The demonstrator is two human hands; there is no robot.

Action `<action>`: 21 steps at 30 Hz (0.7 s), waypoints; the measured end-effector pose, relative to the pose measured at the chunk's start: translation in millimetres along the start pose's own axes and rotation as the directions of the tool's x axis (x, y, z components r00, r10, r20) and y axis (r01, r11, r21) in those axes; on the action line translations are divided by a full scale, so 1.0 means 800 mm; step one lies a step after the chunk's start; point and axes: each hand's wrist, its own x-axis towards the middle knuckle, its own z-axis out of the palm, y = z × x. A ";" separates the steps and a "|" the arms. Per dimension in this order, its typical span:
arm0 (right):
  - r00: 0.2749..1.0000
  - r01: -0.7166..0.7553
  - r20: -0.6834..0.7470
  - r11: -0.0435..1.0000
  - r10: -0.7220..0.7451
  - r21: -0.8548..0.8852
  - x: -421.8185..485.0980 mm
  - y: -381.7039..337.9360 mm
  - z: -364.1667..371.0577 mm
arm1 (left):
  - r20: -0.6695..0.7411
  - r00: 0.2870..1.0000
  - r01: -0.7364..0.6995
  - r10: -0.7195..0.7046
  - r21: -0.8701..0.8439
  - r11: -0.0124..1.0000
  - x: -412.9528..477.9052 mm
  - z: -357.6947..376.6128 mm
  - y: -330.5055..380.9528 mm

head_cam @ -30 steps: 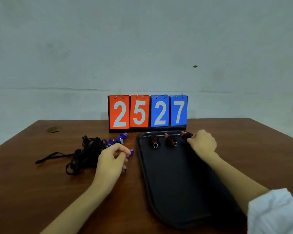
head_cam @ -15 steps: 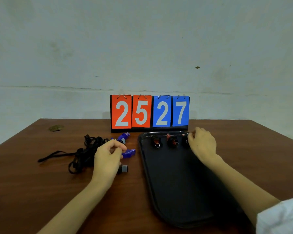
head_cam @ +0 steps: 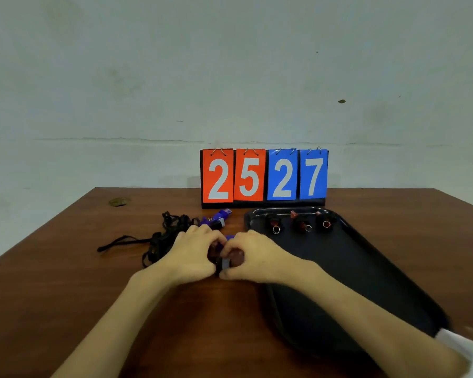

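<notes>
My left hand (head_cam: pixel 193 253) and my right hand (head_cam: pixel 253 255) meet just left of the black tray (head_cam: pixel 366 268), fingers curled round a small whistle (head_cam: pixel 225 261) with a grey mouthpiece showing between them. Most of that whistle is hidden by my fingers. Three dark red whistles (head_cam: pixel 301 223) with metal rings lie in a row at the tray's far end. More purple whistles (head_cam: pixel 217 218) sit behind my hands, beside a tangle of black lanyards (head_cam: pixel 164 236).
A flip scoreboard (head_cam: pixel 264 177) reading 2527 stands at the back of the brown wooden table (head_cam: pixel 66 282), just behind the tray. A small round mark (head_cam: pixel 118 201) is at the table's far left. A pale wall rises behind.
My right hand left the third red whistle on the tray and came left to join my left hand, and both now hold the whistle by the tray's left edge.
</notes>
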 end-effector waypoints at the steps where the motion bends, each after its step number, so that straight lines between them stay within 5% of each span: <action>1: 1.000 -0.006 -0.011 0.998 0.005 -0.058 0.004 -0.003 0.006 | -0.005 1.000 0.002 -0.002 0.015 1.000 0.000 -0.001 -0.002; 6: 0.980 -0.127 -0.139 0.986 0.141 0.104 0.012 -0.002 0.021 | -0.018 1.000 -0.001 0.001 0.015 1.000 0.001 0.002 -0.015; 10: 0.944 -0.159 -0.193 0.882 0.267 0.443 0.006 0.008 0.012 | -0.120 0.993 -0.021 0.019 -0.011 1.000 0.002 0.003 -0.015; 11: 0.934 -0.160 -0.164 0.780 0.319 0.604 0.003 0.008 0.007 | -0.188 0.982 -0.042 0.033 -0.042 0.998 0.002 0.003 -0.012; 13: 0.929 -0.117 -0.038 0.389 0.367 0.914 -0.003 0.006 -0.001 | -0.327 0.943 -0.107 0.063 -0.119 0.987 0.000 0.004 0.001; 15: 0.939 -0.029 0.038 -0.031 0.341 0.999 -0.007 0.003 -0.010 | -0.417 0.908 -0.164 0.034 -0.280 0.946 -0.003 0.006 0.019; 17: 0.936 0.042 0.077 -0.325 0.344 0.945 -0.011 0.004 -0.021 | -0.400 0.913 -0.139 -0.079 -0.486 0.863 -0.004 0.005 0.028; 21: 0.885 0.221 0.069 -0.547 0.460 0.807 -0.020 0.015 -0.046 | -0.283 0.886 -0.012 -0.368 -0.806 0.591 0.002 -0.007 0.020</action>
